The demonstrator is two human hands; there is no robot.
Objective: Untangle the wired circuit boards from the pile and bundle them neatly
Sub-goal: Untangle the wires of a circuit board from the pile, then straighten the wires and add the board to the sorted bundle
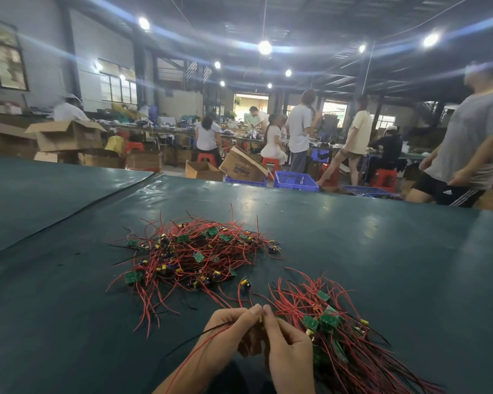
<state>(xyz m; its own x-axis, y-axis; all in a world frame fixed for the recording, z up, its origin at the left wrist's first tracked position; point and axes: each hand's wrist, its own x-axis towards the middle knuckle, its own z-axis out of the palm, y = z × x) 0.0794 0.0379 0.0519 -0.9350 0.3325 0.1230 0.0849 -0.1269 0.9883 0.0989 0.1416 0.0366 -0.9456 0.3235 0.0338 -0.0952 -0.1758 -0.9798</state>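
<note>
A tangled pile [192,255] of small green circuit boards with red and black wires lies in the middle of the dark green table [382,251]. A second, straighter bunch of wired boards [333,331] lies at the lower right, its wires trailing toward the near edge. My left hand [231,328] and my right hand [288,348] meet at the fingertips and pinch one small wired board between them. Its red and black wires run back over my left wrist. One loose board [246,282] lies between the two heaps.
A seam in the table covering [77,211] runs diagonally at the left. Beyond the far edge stand blue crates [295,182], cardboard boxes [239,166] and red stools, with several people working and one person [467,149] walking past at the right.
</note>
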